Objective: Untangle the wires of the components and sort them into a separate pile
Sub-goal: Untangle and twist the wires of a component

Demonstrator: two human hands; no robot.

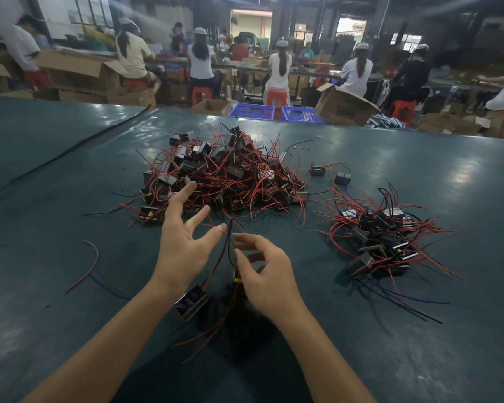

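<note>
A big tangled pile of black boxy components with red and black wires (224, 173) lies mid-table. A smaller sorted pile (381, 239) lies to its right. My left hand (184, 242) hovers with fingers spread just in front of the big pile and holds nothing. My right hand (265, 277) has its fingers curled, and its thumb lies against a component with a yellow tag (237, 279). That component's dark wires (230, 239) run up between my two hands. Another component (191, 305) sits just below my left wrist, trailing a red wire.
A loose red wire (89, 266) and a blue one lie on the green table cover (56, 315) at the left. Two single components (317, 170) sit between the piles. Beyond the far edge are blue crates (252, 110), cardboard boxes and seated workers.
</note>
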